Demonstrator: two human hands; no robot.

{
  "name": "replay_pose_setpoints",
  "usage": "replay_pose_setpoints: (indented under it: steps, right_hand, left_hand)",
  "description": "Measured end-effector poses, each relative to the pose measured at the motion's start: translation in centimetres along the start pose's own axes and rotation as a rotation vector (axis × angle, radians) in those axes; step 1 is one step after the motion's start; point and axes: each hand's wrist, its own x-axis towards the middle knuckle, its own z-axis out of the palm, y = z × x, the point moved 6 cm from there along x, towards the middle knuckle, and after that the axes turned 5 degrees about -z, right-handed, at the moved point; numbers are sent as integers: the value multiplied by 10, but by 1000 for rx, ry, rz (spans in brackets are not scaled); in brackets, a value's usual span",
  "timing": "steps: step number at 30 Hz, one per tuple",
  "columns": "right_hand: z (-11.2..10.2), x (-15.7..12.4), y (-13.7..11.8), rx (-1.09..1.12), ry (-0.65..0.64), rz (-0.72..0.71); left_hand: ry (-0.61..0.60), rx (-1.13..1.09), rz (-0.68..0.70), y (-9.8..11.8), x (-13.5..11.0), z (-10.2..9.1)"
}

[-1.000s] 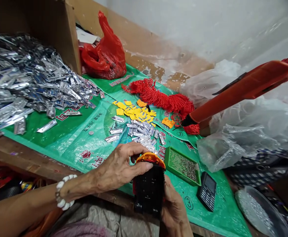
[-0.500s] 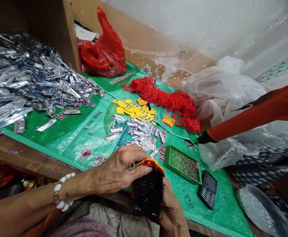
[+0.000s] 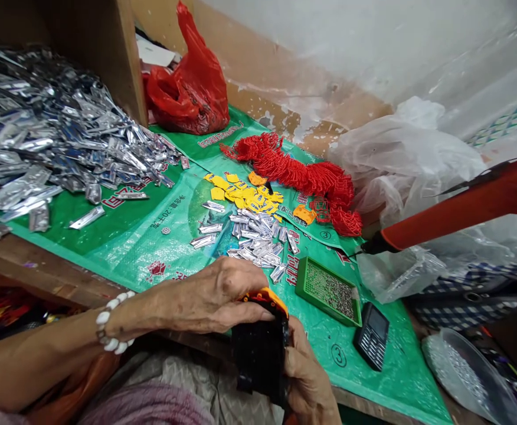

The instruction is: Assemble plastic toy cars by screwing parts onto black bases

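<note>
Left hand (image 3: 212,298) low centre of frame, closed over the top of the black plastic housing (image 3: 258,354), fingers curled on its orange cap (image 3: 271,297). Right hand (image 3: 309,378) grips the housing from lower right. Housing is upright, boxy, ribbed matte black; cap is rounded and glossy. Just above it, shiny silver foil strips (image 3: 254,236) on a green woven sheet (image 3: 152,236). Green grid tray (image 3: 327,289) and black keypad phone (image 3: 371,335) sit right of the hands.
</note>
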Motion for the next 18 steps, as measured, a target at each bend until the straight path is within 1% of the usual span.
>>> replay_pose_setpoints:
  steps: [3,8,11,13,14,18]
  right_hand:
    - [1,-2,-2,-40,25,-4]
    - [2,-9,-10,-129,81,21]
    - [3,-10,-15,-137,113,35]
    - [3,-11,-15,-133,103,51]
    - [3,-11,-14,-129,91,58]
    - [6,-12,-15,-135,45,37]
  left_hand:
    - [8,23,5,2,0,-3]
    - [15,-1,-13,0,0,-3]
    - [39,39,83,3,-2,-1]
    - [31,72,135,5,-2,2]
    - [25,73,125,4,-2,3]
    - [30,-20,-17,-2,3,3]
